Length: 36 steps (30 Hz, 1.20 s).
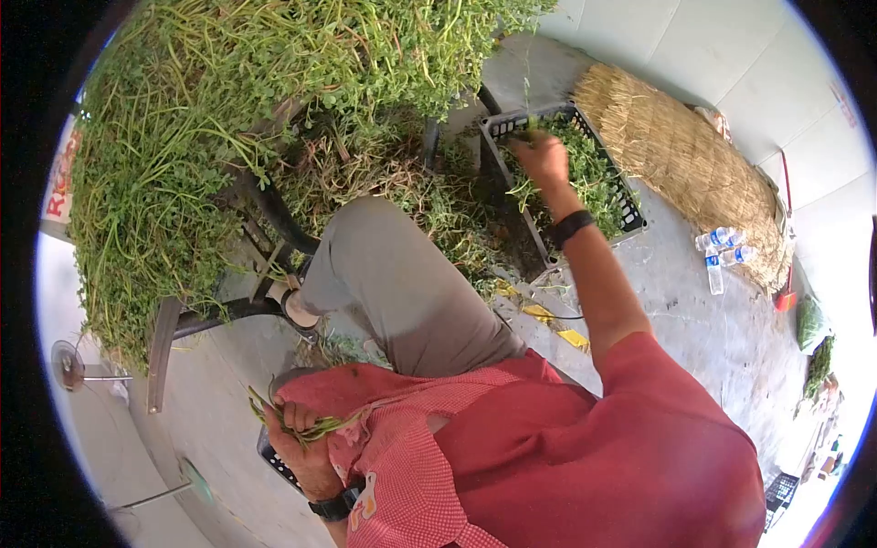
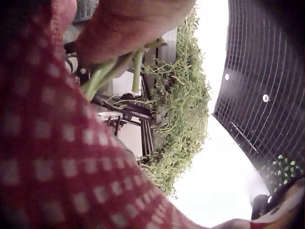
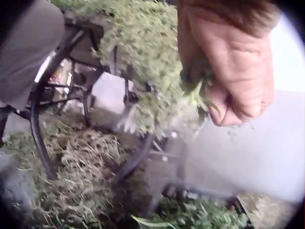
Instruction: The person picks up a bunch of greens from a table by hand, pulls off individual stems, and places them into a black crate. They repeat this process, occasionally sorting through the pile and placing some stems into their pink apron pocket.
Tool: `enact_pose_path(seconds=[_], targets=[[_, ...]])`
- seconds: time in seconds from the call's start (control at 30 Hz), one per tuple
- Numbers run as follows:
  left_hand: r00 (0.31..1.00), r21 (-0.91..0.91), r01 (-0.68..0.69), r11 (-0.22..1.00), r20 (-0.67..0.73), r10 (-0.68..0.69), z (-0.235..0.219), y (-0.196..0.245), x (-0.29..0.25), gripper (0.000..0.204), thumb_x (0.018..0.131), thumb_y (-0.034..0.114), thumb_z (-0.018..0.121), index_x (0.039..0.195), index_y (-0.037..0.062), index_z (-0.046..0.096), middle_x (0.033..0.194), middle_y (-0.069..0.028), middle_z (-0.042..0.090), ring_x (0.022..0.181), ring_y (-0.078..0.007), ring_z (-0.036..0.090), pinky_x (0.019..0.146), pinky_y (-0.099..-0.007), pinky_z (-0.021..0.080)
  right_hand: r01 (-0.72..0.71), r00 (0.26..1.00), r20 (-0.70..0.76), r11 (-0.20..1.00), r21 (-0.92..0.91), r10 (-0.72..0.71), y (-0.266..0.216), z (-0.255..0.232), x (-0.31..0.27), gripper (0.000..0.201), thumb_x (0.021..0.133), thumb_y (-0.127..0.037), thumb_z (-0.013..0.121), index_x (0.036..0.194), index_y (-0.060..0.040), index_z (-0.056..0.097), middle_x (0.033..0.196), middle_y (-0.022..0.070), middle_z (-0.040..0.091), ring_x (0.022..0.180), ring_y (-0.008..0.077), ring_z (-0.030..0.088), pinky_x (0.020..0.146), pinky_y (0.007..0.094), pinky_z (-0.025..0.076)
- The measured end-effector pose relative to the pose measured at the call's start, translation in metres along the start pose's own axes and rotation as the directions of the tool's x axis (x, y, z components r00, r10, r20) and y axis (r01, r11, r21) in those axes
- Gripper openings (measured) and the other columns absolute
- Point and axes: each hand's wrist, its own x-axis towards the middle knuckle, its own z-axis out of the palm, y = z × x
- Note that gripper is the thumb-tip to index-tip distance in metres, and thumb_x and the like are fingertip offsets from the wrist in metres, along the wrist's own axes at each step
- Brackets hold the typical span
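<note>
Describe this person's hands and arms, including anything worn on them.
The left hand and right hand are ungloved. Each arm has a black wristband: left band, right band. A plain red sleeve ends around the right elbow, leaving the right forearm bare. Red-and-white checked cloth lies beside the left forearm; whether it is a sleeve is unclear.

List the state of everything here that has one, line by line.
Left hand: curled round stems
Right hand: gripping a sprig
Black crate: open-topped, holding loose greens
Large heap of plants: tangled
Straw mat: lying along the wall
Bottles: clustered beside the mat
</note>
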Motion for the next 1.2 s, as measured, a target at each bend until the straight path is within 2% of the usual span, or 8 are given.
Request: enact_pose_path(seconds=[0.13, 0.2, 0.3, 0.33, 0.6, 0.83, 1.0, 1.2], targets=[[0.998, 0.189, -0.052, 0.98, 0.056, 0.042, -0.011, 0.001, 0.001, 0.034, 0.097, 0.033, 0.037, 0.106, 0.0029, 0.05, 0.075, -0.002, 0.045, 0.067, -0.014, 0.046, 0.055, -0.0276, 0.043, -0.179, 0.879, 0.296, 0.834, -0.522, 0.374, 0.08, -0.024, 0.021, 0.098, 0.074, -0.054, 0.066, 0.143, -0.0082, 0.013, 0.147, 0.0221, 0.011, 0.115, 0.0446, 0.045, 0.097, 0.0471, 0.041], [0.924, 0.299, 0.051, 0.953, -0.376, 0.069, 0.043, -0.002, -0.012, 0.032, 0.094, 0.03, 0.044, 0.116, 0.0056, 0.045, 0.103, -0.0097, 0.051, 0.094, -0.0265, 0.052, 0.083, -0.0423, 0.049, -0.105, 0.868, 0.342, 0.807, -0.582, 0.36, 0.072, -0.041, 0.016, 0.093, 0.074, -0.047, 0.069, 0.142, -0.0063, 0.02, 0.129, 0.0223, 0.046, 0.109, 0.0282, 0.054, 0.09, 0.0378, 0.047], [0.978, 0.038, -0.165, 0.986, -0.124, 0.168, 0.046, -0.001, -0.015, 0.026, 0.091, 0.02, 0.054, 0.114, 0.0082, 0.054, 0.072, 0.001, 0.051, 0.07, -0.0154, 0.055, 0.077, -0.0367, 0.049, 0.021, 0.923, 0.376, 0.965, -0.263, 0.083, 0.155, 0.024, 0.036, 0.052, 0.082, -0.034, 0.064, 0.122, -0.0032, 0.052, 0.093, 0.0116, 0.065, 0.074, 0.0167, 0.063, 0.059, 0.0295, 0.053], [0.965, 0.098, -0.219, 0.971, -0.126, 0.23, 0.06, -0.001, -0.016, 0.025, 0.091, 0.02, 0.054, 0.112, 0.0076, 0.055, 0.069, 0.0009, 0.049, 0.065, -0.014, 0.052, 0.072, -0.0343, 0.048, -0.49, 0.836, 0.347, 0.863, 0.124, 0.425, 0.076, 0.023, 0.006, 0.04, 0.085, -0.028, 0.06, 0.115, -0.0032, 0.057, 0.09, 0.0109, 0.064, 0.073, 0.0139, 0.063, 0.053, 0.0259, 0.052], [0.957, 0.039, -0.182, 0.982, 0.236, 0.168, 0.052, 0.013, -0.027, 0.027, 0.092, 0.02, 0.052, 0.112, 0.0024, 0.053, 0.064, 0.0014, 0.039, 0.055, -0.0087, 0.036, 0.054, -0.0238, 0.035, 0.038, 0.865, 0.409, 0.85, 0.526, -0.291, -0.151, 0.036, -0.069, 0.024, 0.086, -0.014, 0.061, 0.103, 0.0016, 0.061, 0.08, 0.007, 0.065, 0.07, 0.0126, 0.059, 0.055, 0.0267, 0.049], [0.981, 0.188, -0.194, 0.963, 0.036, 0.191, 0.06, 0.015, -0.043, 0.023, 0.092, 0.02, 0.052, 0.106, 0.002, 0.055, 0.064, 0.0019, 0.042, 0.052, -0.0083, 0.037, 0.048, -0.0235, 0.033, 0.284, 0.399, 0.578, 0.695, 0.66, -0.712, -0.276, 0.007, -0.191, 0.019, 0.083, -0.018, 0.061, 0.095, -0.004, 0.065, 0.077, 0.0086, 0.064, 0.064, 0.0113, 0.056, 0.06, 0.0274, 0.046], [0.71, 0.739, -0.432, 0.516, -0.074, 0.7, 0.034, 0.084, -0.063, 0.026, 0.093, 0.023, 0.051, 0.109, 0.0039, 0.057, 0.06, 0.0069, 0.04, 0.048, -0.0044, 0.037, 0.046, -0.0195, 0.032, 0.418, -0.021, 0.452, 0.403, 0.815, -0.892, -0.268, 0.026, -0.244, 0.016, 0.08, -0.013, 0.065, 0.092, -0.0023, 0.065, 0.077, 0.012, 0.064, 0.065, 0.0199, 0.061, 0.058, 0.0291, 0.047], [0.574, 0.95, -0.113, 0.29, -0.176, 0.8, -0.067, 0.138, -0.088, 0.035, 0.087, 0.02, 0.059, 0.116, 0.0021, 0.054, 0.078, -0.0004, 0.054, 0.063, -0.0092, 0.05, 0.055, -0.0244, 0.042, 0.39, 0.02, 0.538, 0.502, 0.772, -0.843, -0.263, 0.011, -0.245, 0.018, 0.08, -0.022, 0.063, 0.088, -0.0051, 0.066, 0.079, 0.0128, 0.065, 0.071, 0.0299, 0.063, 0.062, 0.037, 0.049]])
